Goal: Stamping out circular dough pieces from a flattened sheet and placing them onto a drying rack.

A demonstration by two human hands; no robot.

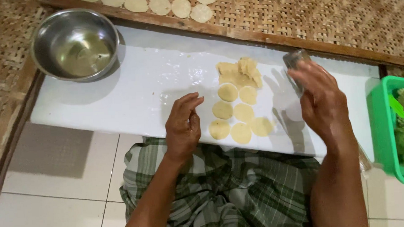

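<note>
Small clear glass (pixel 296 59) clasped in right hand (pixel 322 101) grip, raised above white bench (pixel 133 94). Seven cut dough discs (pixel 238 114) between hands, just right of left hand (pixel 183 125). Left grip released, fingers curled, hovering. Leftover dough lump (pixel 240 73) beyond discs.

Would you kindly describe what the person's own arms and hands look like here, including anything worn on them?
Both arms are bare from the forearms down: no sleeves show in the picture. The left hand and right hand wear no gloves, and no rings, watch or bracelets can be seen. The only clothing visible is a green-and-white checked cloth over the lap.
</note>
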